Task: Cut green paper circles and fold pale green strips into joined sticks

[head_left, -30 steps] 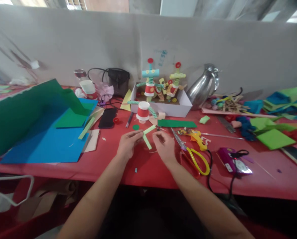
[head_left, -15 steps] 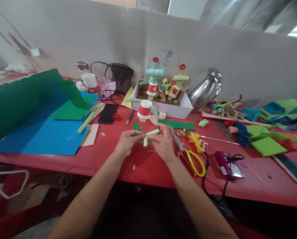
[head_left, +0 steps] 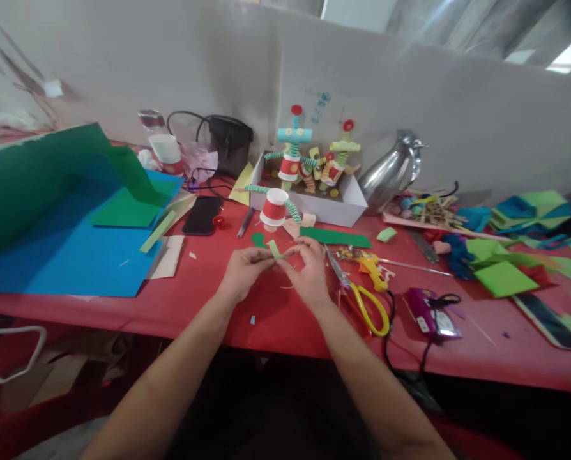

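**Pinching a green paper strip above the red counter**

Holding a short light-green paper strip (head_left: 274, 250) between them, both hands meet just above the red counter (head_left: 285, 319), near its front edge. The left hand (head_left: 244, 271) has its fingers curled in, thumb and fingertips closed on the strip's left end. The right hand (head_left: 308, 273) is closed the same way on the other end, its fingertips almost touching those of the left. The strip sits tilted, one end poking up past the fingers.

Just beyond the hands lies a small dark-green paper disc (head_left: 258, 239), and behind that stands an upturned red-and-white paper cup (head_left: 273, 209) with coiled green arms. A white box (head_left: 314, 204) behind the cup holds two finished paper figures. To the right of the right hand lie yellow-handled scissors (head_left: 362, 297), close by, and a yellow glue gun (head_left: 369, 267) a little further back. A black phone (head_left: 202, 216) lies to the left, beside a large blue sheet (head_left: 60, 255) and folded green paper. A steel jug (head_left: 391, 169) stands by the wall.
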### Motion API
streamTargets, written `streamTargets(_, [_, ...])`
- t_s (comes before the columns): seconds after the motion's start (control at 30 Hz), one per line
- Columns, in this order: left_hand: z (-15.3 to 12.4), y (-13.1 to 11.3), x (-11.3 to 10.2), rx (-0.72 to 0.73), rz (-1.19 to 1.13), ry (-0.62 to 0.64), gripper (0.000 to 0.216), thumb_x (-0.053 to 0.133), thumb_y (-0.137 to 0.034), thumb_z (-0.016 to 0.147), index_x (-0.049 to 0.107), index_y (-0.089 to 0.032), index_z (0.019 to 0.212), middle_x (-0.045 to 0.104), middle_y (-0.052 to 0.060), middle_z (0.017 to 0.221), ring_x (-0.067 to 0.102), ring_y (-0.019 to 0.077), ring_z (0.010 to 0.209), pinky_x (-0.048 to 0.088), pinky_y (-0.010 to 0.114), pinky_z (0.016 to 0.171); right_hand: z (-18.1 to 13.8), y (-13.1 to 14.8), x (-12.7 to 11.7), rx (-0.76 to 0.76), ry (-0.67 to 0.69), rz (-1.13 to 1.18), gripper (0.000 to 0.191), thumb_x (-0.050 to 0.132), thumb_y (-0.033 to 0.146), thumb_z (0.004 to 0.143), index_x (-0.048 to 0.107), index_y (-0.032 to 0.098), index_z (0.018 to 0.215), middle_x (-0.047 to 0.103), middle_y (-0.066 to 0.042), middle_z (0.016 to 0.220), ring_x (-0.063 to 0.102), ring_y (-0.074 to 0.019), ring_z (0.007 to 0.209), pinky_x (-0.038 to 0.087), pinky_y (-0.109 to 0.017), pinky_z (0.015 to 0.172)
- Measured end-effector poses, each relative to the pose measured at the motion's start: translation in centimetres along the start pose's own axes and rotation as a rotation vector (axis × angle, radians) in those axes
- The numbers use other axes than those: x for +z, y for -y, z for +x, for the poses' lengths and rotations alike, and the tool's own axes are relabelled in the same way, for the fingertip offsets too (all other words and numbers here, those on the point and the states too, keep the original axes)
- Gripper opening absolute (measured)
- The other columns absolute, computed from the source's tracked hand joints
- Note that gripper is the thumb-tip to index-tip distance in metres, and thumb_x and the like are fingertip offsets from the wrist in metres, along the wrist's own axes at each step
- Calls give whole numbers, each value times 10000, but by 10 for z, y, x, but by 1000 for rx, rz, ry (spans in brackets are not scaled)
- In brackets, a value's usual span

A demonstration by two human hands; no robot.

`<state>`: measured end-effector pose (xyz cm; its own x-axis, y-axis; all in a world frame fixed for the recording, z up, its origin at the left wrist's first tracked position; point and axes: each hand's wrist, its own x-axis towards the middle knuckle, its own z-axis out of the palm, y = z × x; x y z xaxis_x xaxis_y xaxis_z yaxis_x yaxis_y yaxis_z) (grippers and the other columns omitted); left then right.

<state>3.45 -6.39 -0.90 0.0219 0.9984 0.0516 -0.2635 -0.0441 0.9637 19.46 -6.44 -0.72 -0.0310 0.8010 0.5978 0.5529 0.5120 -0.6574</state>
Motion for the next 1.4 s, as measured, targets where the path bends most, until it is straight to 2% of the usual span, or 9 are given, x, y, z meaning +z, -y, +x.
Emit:
streamTargets(0.13, [-2, -2, 0, -1, 3, 25, 239, 851, -284, 613, 774, -161, 803, 759, 70, 795, 692, 184, 736, 543, 319, 776, 1, -3, 2, 97, -26, 142, 318, 739, 340, 770, 563, 218, 1004, 595, -80, 1115, 539, -256, 1111, 410, -428, 991])
streamTargets(0.23, [-2, -2, 1, 2, 30, 24, 258, 867, -270, 589, 770, -160, 802, 759, 66, 795, 690, 187, 742, 540, 314, 769, 1, -5, 4, 253, 33, 297, 415, 746, 328, 731, 542, 238, 1081, 606, -60, 1157, 550, -241, 1116, 423, -400, 970])
streamTargets(0.4, [1, -1, 3, 5, 69, -15, 204, 844, -269, 589, 725, -157, 711, 722, 34, 684, 658, 165, 647, 527, 302, 702, 4, -6, 3, 423, 208, 549, 252, 706, 375, 744, 588, 224, 908, 665, -2, 867, 633, -181, 805, 514, -328, 767])
streamTargets(0.5, [2, -2, 3, 1, 90, -38, 238, 824, -265, 594, 681, -158, 751, 720, 34, 674, 660, 164, 619, 525, 305, 685, 7, -5, -2, 419, 241, 542, 202, 692, 380, 749, 632, 212, 845, 677, 6, 779, 640, -171, 740, 520, -318, 729])
streamTargets(0.77, [4, 9, 0, -12, 197, -111, 489, 812, -141, 547, 450, -245, 858, 686, -50, 594, 669, 169, 566, 491, 270, 627, 8, -7, -6, 299, 300, 346, 73, 719, 313, 751, 737, 243, 747, 751, -21, 817, 671, -223, 795, 491, -362, 779])
streamTargets(0.93, [2, 4, 2, -11, 165, -79, 421, 824, -182, 593, 529, -218, 891, 692, -33, 662, 659, 139, 644, 477, 256, 697, 6, -6, -1, 299, 274, 330, 117, 653, 325, 799, 709, 227, 768, 740, -17, 794, 671, -215, 774, 497, -351, 774])
streamTargets(1.13, [0, -4, 9, -121, -73, -62, 429, 901, -257, 520, 694, -152, 880, 731, 37, 816, 678, 150, 802, 504, 283, 821, 2, -5, 12, 380, 107, 399, 235, 600, 416, 840, 673, 193, 823, 729, -40, 812, 666, -198, 772, 526, -311, 724])
streamTargets(1.27, [1, -3, 10, -169, -123, -97, 389, 907, -293, 515, 751, -140, 837, 752, 64, 817, 681, 156, 741, 529, 301, 783, -2, -2, 22, 389, 75, 441, 265, 559, 433, 872, 656, 190, 830, 724, -40, 776, 671, -191, 723, 546, -300, 670])
streamTargets(1.4, [5, -4, 1, -195, -146, -147, 349, 909, -289, 518, 774, -149, 808, 754, 59, 793, 676, 150, 717, 539, 299, 766, -3, 1, 17, 309, 104, 405, 245, 538, 398, 907, 669, 191, 905, 709, -37, 769, 670, -191, 698, 564, -314, 648])
